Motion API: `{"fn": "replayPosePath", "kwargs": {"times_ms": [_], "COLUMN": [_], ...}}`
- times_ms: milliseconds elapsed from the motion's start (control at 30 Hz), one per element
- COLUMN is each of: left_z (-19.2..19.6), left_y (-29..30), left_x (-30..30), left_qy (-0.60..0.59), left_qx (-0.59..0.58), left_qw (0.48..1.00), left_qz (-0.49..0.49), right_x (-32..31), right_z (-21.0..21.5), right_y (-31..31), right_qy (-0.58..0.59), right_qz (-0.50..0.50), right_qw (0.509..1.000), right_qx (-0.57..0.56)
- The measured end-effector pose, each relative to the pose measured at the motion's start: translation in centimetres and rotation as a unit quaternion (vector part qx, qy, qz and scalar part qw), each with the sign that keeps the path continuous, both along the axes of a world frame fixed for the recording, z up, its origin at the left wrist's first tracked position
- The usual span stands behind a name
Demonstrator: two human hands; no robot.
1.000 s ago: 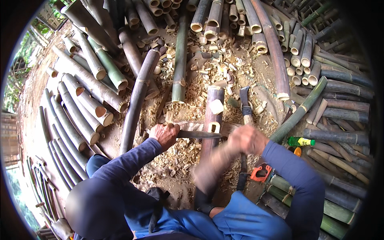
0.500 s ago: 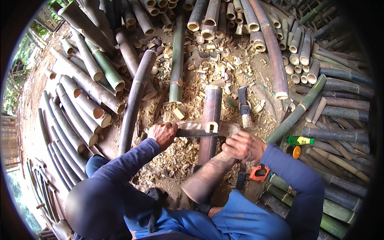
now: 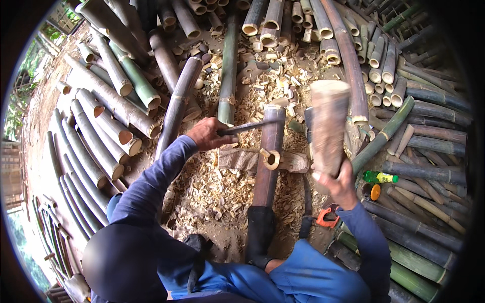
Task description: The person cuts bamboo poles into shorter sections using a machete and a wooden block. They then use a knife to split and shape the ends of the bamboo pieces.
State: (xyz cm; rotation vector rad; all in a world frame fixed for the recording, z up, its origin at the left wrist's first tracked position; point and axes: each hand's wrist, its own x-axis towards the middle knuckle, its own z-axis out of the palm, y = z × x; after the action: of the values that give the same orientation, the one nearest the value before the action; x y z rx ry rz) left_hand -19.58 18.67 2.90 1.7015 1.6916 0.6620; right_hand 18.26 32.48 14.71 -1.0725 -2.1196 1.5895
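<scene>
My left hand (image 3: 206,134) is closed round the handle of a long, dark knife (image 3: 252,125), its blade reaching over the upper part of a brown bamboo section (image 3: 272,135). A pale-edged hole is cut into that bamboo, with a small pale chip (image 3: 264,152) at its rim. The section lies across a wooden block (image 3: 236,159), its near end by a dark boot (image 3: 260,227). Raised to the right, my right hand (image 3: 337,184) grips a thick wooden mallet (image 3: 331,126), blurred by motion. Behind the mallet, a hatchet-like blade (image 3: 308,120) is mostly hidden.
Wood chips (image 3: 212,202) litter the ground. Bamboo poles (image 3: 108,118) lie at the left, and more stacked bamboo (image 3: 429,171) at the right. A green bottle (image 3: 380,177) and an orange tool part (image 3: 327,217) lie near my right arm.
My left hand has moved the knife away from the hole, up and farther off. My right hand has swung the mallet from low near my lap to upright at the right.
</scene>
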Motion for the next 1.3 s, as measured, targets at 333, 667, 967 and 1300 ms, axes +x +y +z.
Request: {"fn": "replayPosePath", "kwargs": {"times_ms": [333,667,967,1300], "left_z": [0.3,-0.6,-0.1,-1.4], "left_y": [-2.6,-1.8,-1.0,-3.7], "left_x": [1.1,0.5,0.7,1.7], "left_qy": [0.175,0.24,0.241,0.322], "left_qx": [-0.055,-0.067,-0.132,-0.019], "left_qw": [0.977,0.968,0.961,0.933], "left_qz": [-0.11,-0.015,-0.014,-0.162], "right_x": [-0.6,-2.5,-5.0,-5.2], "right_z": [0.1,-1.0,-1.0,-0.8], "right_y": [-2.8,-3.1,-1.2,0.6], "right_qy": [0.052,0.012,-0.165,-0.239], "right_qz": [-0.084,-0.021,0.101,0.157], "right_qw": [0.987,0.998,0.974,0.954], "right_qx": [-0.128,0.053,0.122,0.092]}}
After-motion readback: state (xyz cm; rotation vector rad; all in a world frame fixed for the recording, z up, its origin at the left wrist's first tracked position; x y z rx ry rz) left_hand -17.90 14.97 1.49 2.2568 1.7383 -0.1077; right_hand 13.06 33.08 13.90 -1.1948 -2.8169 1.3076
